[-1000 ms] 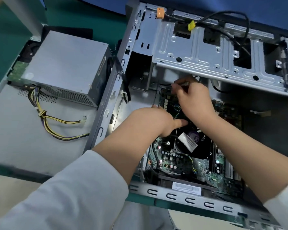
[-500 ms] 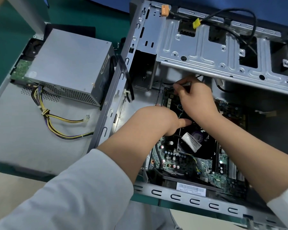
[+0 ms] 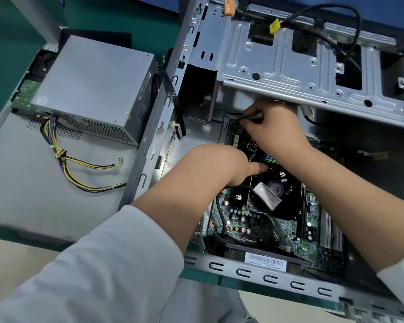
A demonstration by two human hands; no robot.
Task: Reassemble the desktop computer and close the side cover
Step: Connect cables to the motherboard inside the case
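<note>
The open desktop case lies on its side with the green motherboard and black CPU fan exposed. My left hand rests at the fan's left edge. Its thumb points right onto the fan and its fingers are hidden beneath it. My right hand reaches in under the metal drive cage and pinches a thin black cable at the board's far left corner.
A grey power supply sits outside the case on the detached side cover, its yellow and black wires trailing loose. A black flat cable hangs over the case's left wall. Yellow and orange connectors lie on the cage.
My right hand has shifted slightly toward the board's far corner while still pinching the cable. My left hand has stayed on the fan edge.
</note>
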